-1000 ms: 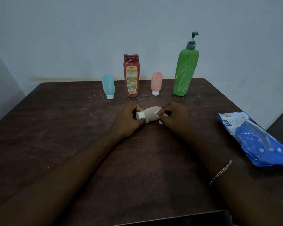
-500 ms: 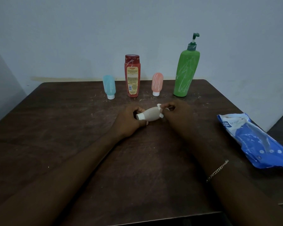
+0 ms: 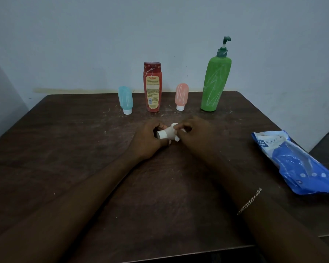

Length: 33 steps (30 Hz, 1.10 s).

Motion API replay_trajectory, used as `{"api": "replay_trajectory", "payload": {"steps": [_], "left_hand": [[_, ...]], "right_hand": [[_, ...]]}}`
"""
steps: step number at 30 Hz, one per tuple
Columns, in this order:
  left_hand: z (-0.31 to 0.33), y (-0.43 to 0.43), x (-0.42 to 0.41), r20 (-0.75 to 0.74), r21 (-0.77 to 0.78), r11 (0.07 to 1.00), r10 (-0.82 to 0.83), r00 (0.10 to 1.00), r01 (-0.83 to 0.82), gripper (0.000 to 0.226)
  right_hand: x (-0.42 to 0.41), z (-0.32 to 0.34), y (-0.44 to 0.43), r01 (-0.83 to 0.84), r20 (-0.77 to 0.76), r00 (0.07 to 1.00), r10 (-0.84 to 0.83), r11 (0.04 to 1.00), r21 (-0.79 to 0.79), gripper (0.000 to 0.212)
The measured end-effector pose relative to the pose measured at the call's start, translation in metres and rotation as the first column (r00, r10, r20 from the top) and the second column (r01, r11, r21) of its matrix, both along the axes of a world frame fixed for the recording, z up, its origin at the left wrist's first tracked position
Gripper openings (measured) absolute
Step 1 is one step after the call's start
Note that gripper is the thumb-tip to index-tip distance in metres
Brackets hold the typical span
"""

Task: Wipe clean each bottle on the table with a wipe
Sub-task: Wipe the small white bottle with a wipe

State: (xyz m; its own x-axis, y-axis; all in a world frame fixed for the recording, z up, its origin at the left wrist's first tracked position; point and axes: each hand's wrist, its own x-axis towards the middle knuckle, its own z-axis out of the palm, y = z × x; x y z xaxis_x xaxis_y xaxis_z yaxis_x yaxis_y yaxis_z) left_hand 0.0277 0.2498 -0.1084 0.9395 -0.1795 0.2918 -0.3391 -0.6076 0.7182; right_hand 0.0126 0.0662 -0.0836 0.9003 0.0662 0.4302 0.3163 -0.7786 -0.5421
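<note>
Here, the dark wooden desk [image 3: 65,158] carries everything. The blue wipe packet [image 3: 296,162] lies to the right of the green pump bottle [image 3: 215,82] and nearer the camera, well apart from it. The red bottle [image 3: 152,88] stands to the left of the green pump bottle in the same back row.

Both hands meet in front of that row, to the near left of the green pump bottle. The left hand [image 3: 144,141] grips the cap end of the small white bottle [image 3: 166,134], which lies sideways just above the desk. The right hand [image 3: 196,135] pinches the wipe [image 3: 174,125] around the bottle's body.

The pink tube [image 3: 181,95] stands just left of the green pump bottle and the blue tube [image 3: 125,100] farther left, beyond the red bottle.

Since half a second ago the wipe has slid from the bottle's base toward its cap. This suggests the first bottle is nearly done, while the four standing ones show white streaks and appear unwiped.
</note>
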Motion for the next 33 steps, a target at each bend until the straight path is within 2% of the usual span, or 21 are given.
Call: {"api": "replay_trajectory", "payload": {"steps": [6, 8, 11, 13, 16, 19, 21, 28, 33], "left_hand": [[0.002, -0.002, -0.006, 0.048, 0.035, 0.999, -0.023, 0.999, 0.021, 0.035], [0.003, -0.003, -0.008, 0.079, 0.058, 0.998, -0.023, 0.997, 0.018, 0.035], [0.005, -0.004, -0.012, 0.110, 0.040, 0.999, -0.020, 0.994, 0.016, 0.035], [0.005, -0.004, -0.014, 0.118, 0.035, 0.999, -0.023, 0.993, 0.019, 0.035], [0.005, -0.004, -0.012, 0.120, 0.039, 0.999, -0.023, 0.993, 0.019, 0.035], [0.004, -0.004, -0.011, 0.118, 0.044, 0.999, -0.031, 0.992, 0.026, 0.037], [0.003, -0.004, -0.011, 0.130, 0.040, 0.999, -0.034, 0.991, 0.029, 0.037], [0.002, -0.001, -0.010, 0.122, -0.020, 1.000, -0.019, 0.992, 0.021, 0.036], [0.001, 0.002, -0.008, 0.113, 0.001, 1.000, -0.014, 0.994, 0.014, 0.038]], "right_hand": [[0.000, 0.006, -0.017, 0.112, -0.016, 0.994, -0.111, 0.984, 0.141, 0.016], [-0.004, 0.010, -0.003, 0.065, -0.006, 0.998, -0.064, 0.995, 0.080, 0.019], [-0.012, 0.010, 0.015, -0.102, -0.005, 0.995, 0.101, 0.995, -0.010, 0.019], [-0.013, 0.007, 0.016, -0.154, 0.019, 0.988, 0.154, 0.988, -0.021, 0.018], [-0.007, 0.004, -0.001, -0.044, 0.056, 0.998, 0.039, 0.995, 0.091, 0.014], [0.000, 0.002, -0.019, 0.072, 0.011, 0.997, -0.075, 0.979, 0.192, 0.015], [0.002, 0.001, -0.021, 0.086, -0.025, 0.996, -0.083, 0.970, 0.226, 0.018], [0.002, 0.000, -0.019, 0.051, -0.089, 0.996, -0.033, 0.977, 0.205, 0.032], [0.002, 0.001, -0.022, 0.023, -0.142, 0.990, -0.027, 0.999, -0.030, 0.040]]}}
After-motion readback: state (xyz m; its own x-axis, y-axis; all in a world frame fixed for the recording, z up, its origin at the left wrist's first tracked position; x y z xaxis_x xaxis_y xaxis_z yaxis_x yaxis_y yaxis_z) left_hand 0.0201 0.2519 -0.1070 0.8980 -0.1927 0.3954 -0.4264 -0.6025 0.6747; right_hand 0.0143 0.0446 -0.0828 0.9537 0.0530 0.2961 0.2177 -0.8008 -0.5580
